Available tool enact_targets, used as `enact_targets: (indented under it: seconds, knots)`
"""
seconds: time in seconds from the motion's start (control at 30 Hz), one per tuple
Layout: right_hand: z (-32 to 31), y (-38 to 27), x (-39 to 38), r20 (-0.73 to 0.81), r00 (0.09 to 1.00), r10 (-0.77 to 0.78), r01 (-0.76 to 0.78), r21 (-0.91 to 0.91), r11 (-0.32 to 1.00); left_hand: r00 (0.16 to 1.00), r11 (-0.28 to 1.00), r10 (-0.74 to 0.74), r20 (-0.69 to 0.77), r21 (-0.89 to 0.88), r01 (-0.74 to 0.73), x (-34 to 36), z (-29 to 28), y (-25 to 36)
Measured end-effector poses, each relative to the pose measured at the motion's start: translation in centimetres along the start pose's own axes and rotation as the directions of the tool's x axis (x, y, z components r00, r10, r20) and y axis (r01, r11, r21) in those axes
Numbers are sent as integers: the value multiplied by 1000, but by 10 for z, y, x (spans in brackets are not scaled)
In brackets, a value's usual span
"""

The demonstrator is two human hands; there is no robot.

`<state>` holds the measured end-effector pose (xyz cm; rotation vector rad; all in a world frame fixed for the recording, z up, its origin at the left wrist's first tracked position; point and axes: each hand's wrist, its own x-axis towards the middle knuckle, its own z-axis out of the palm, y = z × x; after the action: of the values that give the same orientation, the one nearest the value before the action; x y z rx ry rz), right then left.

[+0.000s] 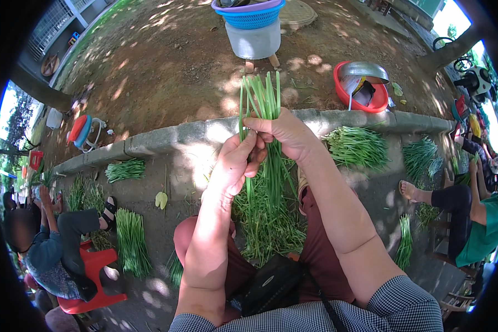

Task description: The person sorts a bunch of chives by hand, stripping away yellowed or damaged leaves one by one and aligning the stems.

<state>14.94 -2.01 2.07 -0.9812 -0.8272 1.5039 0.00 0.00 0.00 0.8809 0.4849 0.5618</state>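
A bundle of long green stalks (264,91) stands upright between my hands, its tips pointing away from me. My right hand (279,135) grips it, thumb across the stalks on the left side. Just below and left of that, my left hand (240,160) has thumb and fingers closed on stalks of the same bunch. Beneath my hands, between my legs, lies a heap of loose green stalks and trimmings (263,232).
Stalk piles (354,148), (130,240) flank me along a concrete curb (180,135). Beyond it stand stacked basins (249,16) on a white bucket (252,41) and a red basin (354,99). People sit left (44,254) and right (478,227).
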Motion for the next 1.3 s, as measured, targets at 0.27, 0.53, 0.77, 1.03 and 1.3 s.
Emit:
enact_targets:
  seconds: [0.27,0.53,0.77,1.03,1.3]
  knots:
    - [-2,2,2,-32,999,20,-17,73,997,967,986,149,-206,101,-131,4,14,3]
    - [-3,1,0,-63,996,-55,57,32,998,865,795,397,-307,586,-157,11,-1,-13]
    - [-30,-2,1,-213,967,-138,137,-18,990,885,901,257,-390,429,-72,8,-7,-5]
    - [-7,8,0,-238,970,-55,23,-136,990,846,904,307,-437,410,-116,10,0,-6]
    - [15,20,4,-162,987,2,-6,-25,1000,854,750,418,-309,648,-132,13,0,-17]
